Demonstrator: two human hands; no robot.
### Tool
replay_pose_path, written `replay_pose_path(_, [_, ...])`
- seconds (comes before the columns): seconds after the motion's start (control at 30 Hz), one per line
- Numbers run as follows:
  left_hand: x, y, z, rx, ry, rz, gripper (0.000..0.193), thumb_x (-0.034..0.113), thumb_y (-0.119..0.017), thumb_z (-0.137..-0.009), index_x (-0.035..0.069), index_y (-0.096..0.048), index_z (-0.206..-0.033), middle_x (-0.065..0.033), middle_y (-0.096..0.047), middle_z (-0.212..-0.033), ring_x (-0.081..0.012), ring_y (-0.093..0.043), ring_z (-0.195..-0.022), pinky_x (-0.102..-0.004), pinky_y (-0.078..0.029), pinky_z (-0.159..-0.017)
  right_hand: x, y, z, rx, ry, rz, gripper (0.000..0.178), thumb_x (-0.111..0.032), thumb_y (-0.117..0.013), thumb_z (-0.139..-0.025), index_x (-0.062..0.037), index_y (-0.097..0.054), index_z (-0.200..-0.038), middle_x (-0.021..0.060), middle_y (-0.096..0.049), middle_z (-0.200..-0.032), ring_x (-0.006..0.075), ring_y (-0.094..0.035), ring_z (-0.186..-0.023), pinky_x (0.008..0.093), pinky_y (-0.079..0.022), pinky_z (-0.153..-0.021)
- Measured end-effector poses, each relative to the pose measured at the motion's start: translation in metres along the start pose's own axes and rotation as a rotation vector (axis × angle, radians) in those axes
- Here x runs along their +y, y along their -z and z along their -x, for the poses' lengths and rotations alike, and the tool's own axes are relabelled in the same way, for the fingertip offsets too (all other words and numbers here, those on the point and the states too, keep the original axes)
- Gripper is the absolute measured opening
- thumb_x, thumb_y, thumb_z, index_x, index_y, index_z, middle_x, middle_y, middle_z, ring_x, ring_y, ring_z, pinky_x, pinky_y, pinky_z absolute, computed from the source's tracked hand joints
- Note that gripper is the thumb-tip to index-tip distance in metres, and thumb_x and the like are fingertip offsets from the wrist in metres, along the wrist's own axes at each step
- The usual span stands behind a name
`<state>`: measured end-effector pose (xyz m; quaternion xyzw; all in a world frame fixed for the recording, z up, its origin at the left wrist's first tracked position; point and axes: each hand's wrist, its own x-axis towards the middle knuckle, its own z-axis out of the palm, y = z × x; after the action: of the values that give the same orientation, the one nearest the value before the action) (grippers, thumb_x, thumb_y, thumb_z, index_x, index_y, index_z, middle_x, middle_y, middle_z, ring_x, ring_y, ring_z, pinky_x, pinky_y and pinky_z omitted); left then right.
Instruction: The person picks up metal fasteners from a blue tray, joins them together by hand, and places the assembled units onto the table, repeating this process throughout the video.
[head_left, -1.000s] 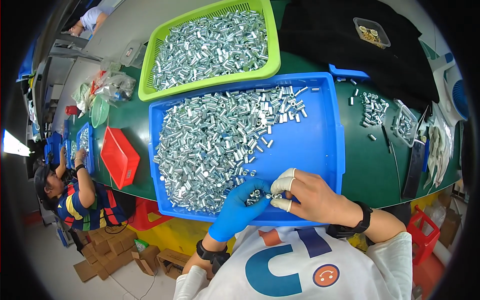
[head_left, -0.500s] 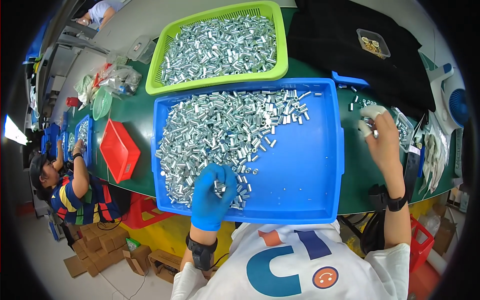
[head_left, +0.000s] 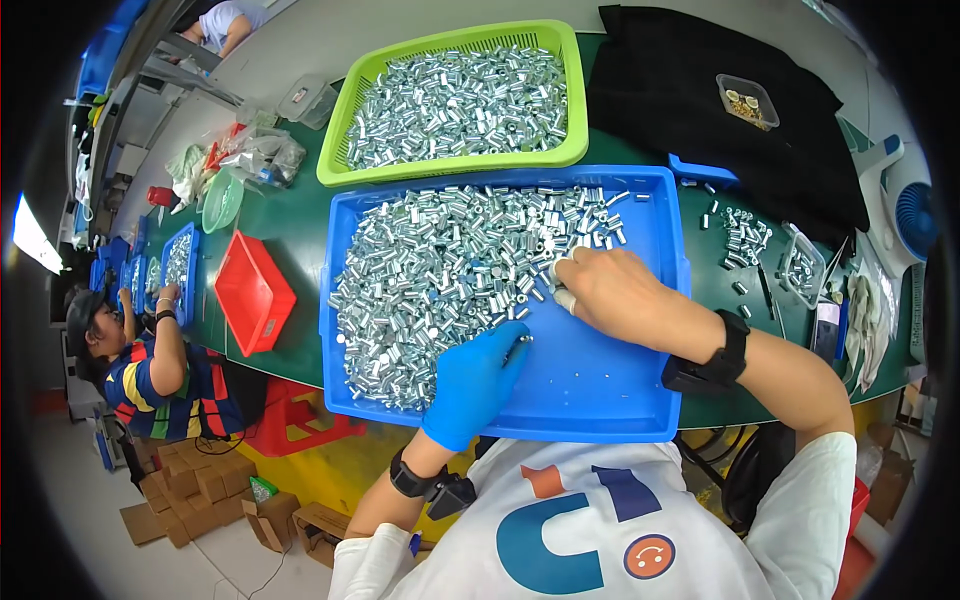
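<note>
The left hand (head_left: 472,385) — in a blue glove — lies in the blue tray (head_left: 600,400), its fingers closed together and pinching one small metal sleeve at the edge of the heap of metal sleeves (head_left: 440,275). The bare right hand (head_left: 610,290) rests on the heap's right side, fingertips bunched down among the pieces. Behind the blue tray, a green tray (head_left: 455,165) holds more.
</note>
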<state>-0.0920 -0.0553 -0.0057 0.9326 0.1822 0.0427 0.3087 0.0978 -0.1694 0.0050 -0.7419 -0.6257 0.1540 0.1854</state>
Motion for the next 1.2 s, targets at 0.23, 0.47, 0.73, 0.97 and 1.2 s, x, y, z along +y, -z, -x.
replay_pose_path(0.23, [0.018, 0.020, 0.000, -0.375, 0.541, 0.969, 0.015, 0.013, -0.059, -0.087, 0.005, -0.061, -0.100, -0.0002, -0.061, -0.073, -0.0070, -0.053, -0.056, -0.0221, -0.042, -0.050, -0.032, 0.001, 0.047, 0.083, 0.065, -0.422, 0.016, -0.007, -0.065, -0.076, -0.0016, -0.058, -0.090, 0.0134, -0.058, -0.083, 0.0321, -0.059, -0.075, 0.0387, -0.050, -0.064])
replay_pose_path(0.47, [0.020, -0.001, 0.009, -0.295, 0.435, 0.723, 0.023, 0.014, -0.062, -0.083, 0.003, -0.060, -0.104, -0.0053, -0.065, -0.089, -0.0132, -0.059, -0.075, -0.0274, -0.049, -0.069, -0.043, -0.004, 0.055, 0.024, 0.061, -0.272, 0.019, -0.007, -0.066, -0.077, -0.0033, -0.058, -0.093, 0.0132, -0.058, -0.087, 0.0314, -0.060, -0.079, 0.0391, -0.050, -0.063])
replay_pose_path(0.73, [0.025, -0.001, 0.013, -0.226, 0.340, 0.678, 0.025, 0.011, -0.064, -0.081, 0.004, -0.060, -0.105, -0.0075, -0.064, -0.092, -0.0121, -0.060, -0.080, -0.0270, -0.049, -0.073, -0.041, -0.009, 0.058, 0.074, -0.137, -0.817, 0.022, 0.005, -0.065, -0.075, -0.0045, -0.058, -0.094, 0.0106, -0.058, -0.091, 0.0275, -0.060, -0.077, 0.0338, -0.051, -0.066])
replay_pose_path(0.97, [0.031, 0.004, 0.009, -0.249, 0.378, 0.709, 0.021, 0.005, -0.064, -0.080, 0.003, -0.061, -0.100, -0.0013, -0.060, -0.090, -0.0077, -0.054, -0.084, -0.0239, -0.046, -0.076, -0.040, -0.020, 0.058, 0.200, -0.054, -0.635, 0.026, 0.006, -0.063, -0.075, -0.0048, -0.057, -0.098, 0.0114, -0.056, -0.090, 0.0289, -0.058, -0.076, 0.0360, -0.050, -0.066])
replay_pose_path(1.2, [0.027, 0.000, 0.010, -0.231, 0.324, 0.690, 0.023, 0.007, -0.066, -0.080, 0.004, -0.060, -0.101, -0.0034, -0.061, -0.092, -0.0092, -0.056, -0.084, -0.0247, -0.047, -0.076, -0.039, -0.026, 0.057, 0.228, -0.042, -0.701, 0.032, 0.006, -0.064, -0.074, -0.0049, -0.054, -0.103, 0.0117, -0.056, -0.089, 0.0282, -0.059, -0.077, 0.0356, -0.049, -0.067])
